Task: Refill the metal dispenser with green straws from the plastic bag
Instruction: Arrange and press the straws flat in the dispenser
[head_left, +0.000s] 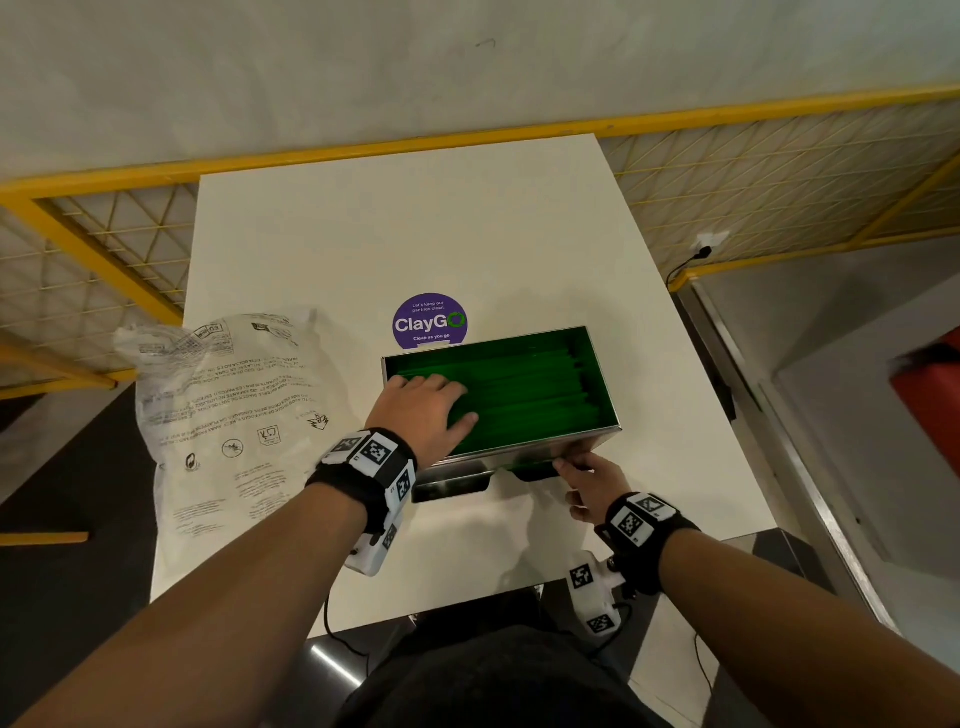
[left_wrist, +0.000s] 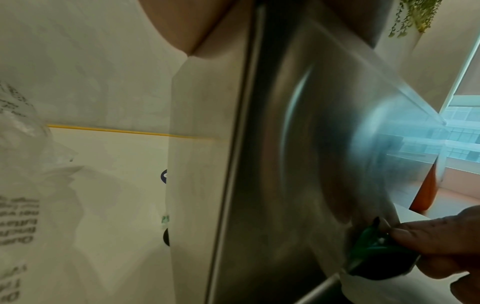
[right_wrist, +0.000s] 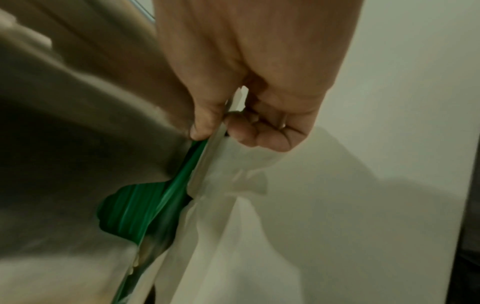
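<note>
The left hand lies flat, fingers straight, on the green straws inside the metal dispenser on the white table. The right hand pinches the dispenser's front bottom edge.

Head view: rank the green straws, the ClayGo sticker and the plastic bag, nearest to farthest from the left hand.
1. Green straws: directly under the left hand, inside the metal dispenser.
2. ClayGo sticker: just beyond the dispenser's far rim.
3. Plastic bag: off to the left; its edge versus the sticker is too close to call.
</note>
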